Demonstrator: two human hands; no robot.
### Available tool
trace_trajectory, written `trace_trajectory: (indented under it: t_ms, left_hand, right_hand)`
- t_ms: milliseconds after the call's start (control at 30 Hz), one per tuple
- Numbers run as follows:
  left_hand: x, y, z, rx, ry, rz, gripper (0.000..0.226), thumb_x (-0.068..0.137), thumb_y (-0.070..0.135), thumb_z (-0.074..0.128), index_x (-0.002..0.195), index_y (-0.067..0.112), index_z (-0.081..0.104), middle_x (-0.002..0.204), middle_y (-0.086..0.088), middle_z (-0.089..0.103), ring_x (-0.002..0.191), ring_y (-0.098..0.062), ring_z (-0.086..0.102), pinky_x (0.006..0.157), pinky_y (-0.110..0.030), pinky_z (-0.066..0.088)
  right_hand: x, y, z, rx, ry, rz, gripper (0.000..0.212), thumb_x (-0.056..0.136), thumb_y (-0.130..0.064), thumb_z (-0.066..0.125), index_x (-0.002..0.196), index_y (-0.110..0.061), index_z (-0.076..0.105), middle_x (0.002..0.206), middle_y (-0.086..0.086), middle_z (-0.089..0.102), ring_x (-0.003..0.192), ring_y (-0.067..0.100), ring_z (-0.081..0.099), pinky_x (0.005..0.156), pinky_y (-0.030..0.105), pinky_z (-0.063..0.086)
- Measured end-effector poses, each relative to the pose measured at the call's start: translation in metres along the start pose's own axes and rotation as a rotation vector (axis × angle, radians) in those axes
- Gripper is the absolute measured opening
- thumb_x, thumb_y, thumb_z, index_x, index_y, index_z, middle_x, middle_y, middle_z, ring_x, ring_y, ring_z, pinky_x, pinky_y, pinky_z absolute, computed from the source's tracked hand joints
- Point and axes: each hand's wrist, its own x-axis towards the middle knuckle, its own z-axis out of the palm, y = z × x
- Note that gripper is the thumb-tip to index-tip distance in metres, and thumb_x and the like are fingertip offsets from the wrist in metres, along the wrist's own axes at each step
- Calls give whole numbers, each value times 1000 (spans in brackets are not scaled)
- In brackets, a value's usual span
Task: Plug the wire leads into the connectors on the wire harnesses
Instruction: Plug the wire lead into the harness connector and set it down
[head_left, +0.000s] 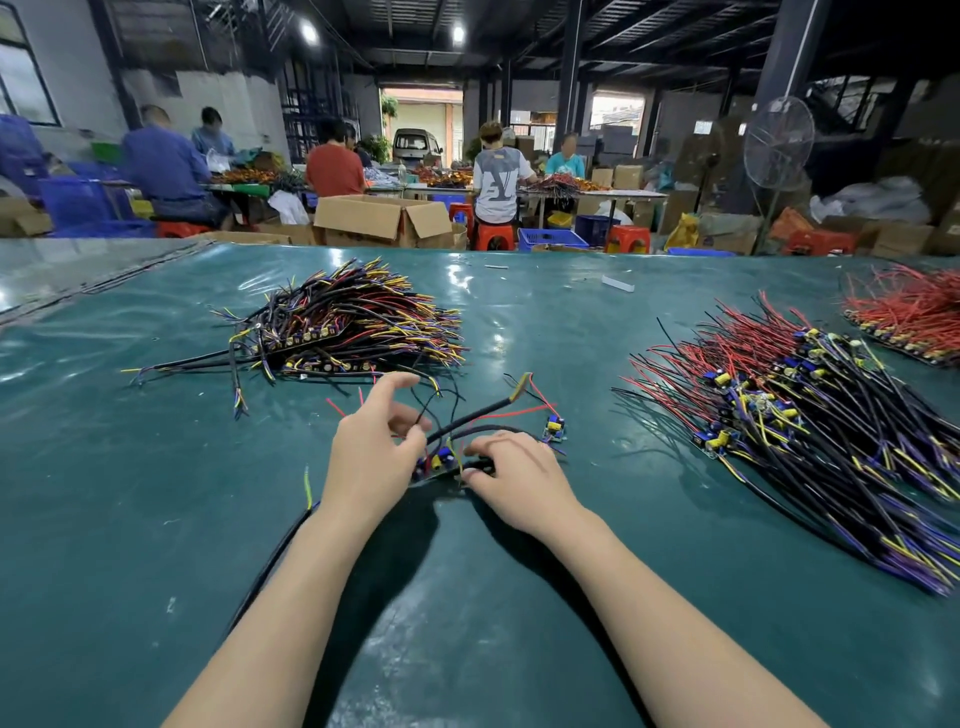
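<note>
The left hand (371, 452) seems to pinch a black wire (478, 415) while the right hand (514, 475) curls its fingers over the little board (442, 461) between them on the green table (156, 519), so it cannot slide during plugging.

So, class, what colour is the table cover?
The table cover is dark teal-green; head view.

Bare tabletop (104, 519) is left open along the near left side, crossed only by one black cable (275, 556). A free lane is kept between the black-and-yellow wire pile (353, 322) and the red-and-purple harness pile (810, 415). The far right corner is blocked by a red wire pile (914, 312). At the centre, passage is hindered by raised loose leads (488, 410) and a small board (555, 428).
</note>
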Motion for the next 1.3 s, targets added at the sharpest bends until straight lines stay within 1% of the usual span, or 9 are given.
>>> trace_trajectory:
  t_ms: [100, 200, 267, 433, 533, 767, 933, 1133, 1300]
  left_hand:
    - [-7, 10, 8, -85, 38, 125, 43, 77, -12, 55, 106, 19, 56, 72, 15, 60, 60, 3, 56, 62, -4, 41]
    - [-10, 16, 14, -149, 95, 232, 42, 80, -14, 55, 108, 17, 54, 77, 14, 58, 69, 5, 56, 69, -3, 43]
    - [-9, 17, 15, -148, 138, 232, 37, 82, -10, 56, 112, 12, 55, 80, 9, 60, 71, -1, 56, 70, -2, 41]
    - [-9, 7, 13, 39, -154, 138, 45, 81, 21, 68, 122, 25, 48, 83, 24, 56, 77, -13, 55, 73, -23, 39]
    - [-7, -1, 10, 127, -269, 130, 38, 73, 23, 73, 108, 21, 59, 79, 12, 65, 73, -14, 61, 71, -26, 45]
    - [-8, -5, 8, 19, -220, 138, 37, 64, 8, 79, 98, 17, 67, 73, 12, 66, 55, 13, 53, 60, 0, 37]
    - [-9, 4, 7, -20, -133, 178, 19, 58, 17, 72, 76, 13, 65, 53, 15, 54, 45, -1, 48, 49, -5, 34]
    - [-8, 17, 11, -412, -47, 13, 16, 55, 15, 68, 61, 27, 59, 49, 15, 57, 47, 0, 45, 50, -13, 40]
    - [-2, 1, 6, -68, 59, -11, 19, 67, 16, 78, 73, 24, 62, 60, 12, 60, 59, -3, 54, 62, -18, 44]
  right_hand:
    - [0, -5, -2, 283, 47, 25, 23, 91, -18, 50, 106, -8, 64, 109, 14, 64, 103, 25, 56, 84, 29, 40]
    - [2, -9, -14, 1239, 19, 191, 19, 89, 4, 45, 92, -2, 63, 82, 16, 64, 72, 17, 60, 67, 26, 46]
    - [1, -5, -17, 1575, -55, 188, 24, 87, 11, 43, 87, -7, 59, 70, 4, 63, 58, 10, 62, 57, 22, 51]
    - [-3, -1, -13, 1478, -139, 122, 23, 83, 17, 46, 82, -3, 59, 65, -1, 69, 62, 10, 67, 64, 23, 57]
    - [-2, -1, -12, 1571, -104, 202, 23, 83, 17, 47, 82, -3, 57, 62, 3, 70, 57, 13, 68, 54, 22, 55]
    - [0, 9, -14, 1609, -198, 284, 24, 83, 11, 53, 71, -6, 65, 62, 5, 70, 54, 14, 67, 56, 23, 56]
    - [0, 12, -13, 1736, -243, 264, 48, 88, 9, 43, 55, -9, 72, 62, 4, 71, 54, 13, 68, 54, 22, 55]
    - [1, 3, -17, 1904, -236, 203, 23, 73, -1, 51, 64, -6, 72, 63, 6, 69, 57, 14, 68, 55, 22, 56]
    - [4, 5, -16, 1791, -29, 291, 21, 87, 10, 45, 81, -4, 59, 59, 4, 68, 53, 13, 67, 56, 23, 56]
